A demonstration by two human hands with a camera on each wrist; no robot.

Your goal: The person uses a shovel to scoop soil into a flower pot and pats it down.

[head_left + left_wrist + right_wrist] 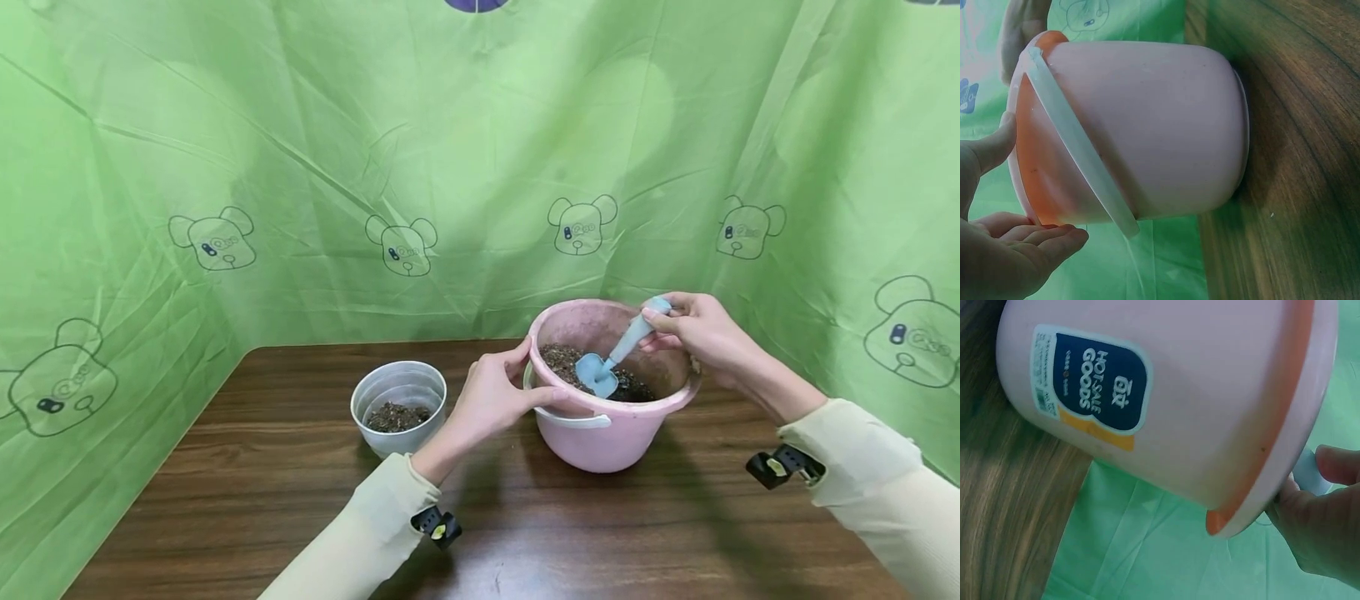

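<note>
A pink bucket [600,437] with dark soil [562,364] in it stands right of the middle of the table. My left hand [498,387] holds its rim on the left side, the thumb over the near edge and the fingers farther back. A pale handle [1082,147] hangs against the bucket's outer wall in the left wrist view. With my right hand [701,329] I grip the end of a light blue trowel [628,340] from above. The trowel slants down into the bucket, its blade at the soil.
A whitish plastic pot [397,375] with some soil in the bottom stands to the left of the bucket. Below both is a dark wood-grain table [255,467]. Green printed cloth [480,167] hangs behind and at both sides. The bucket bears a label [1100,381].
</note>
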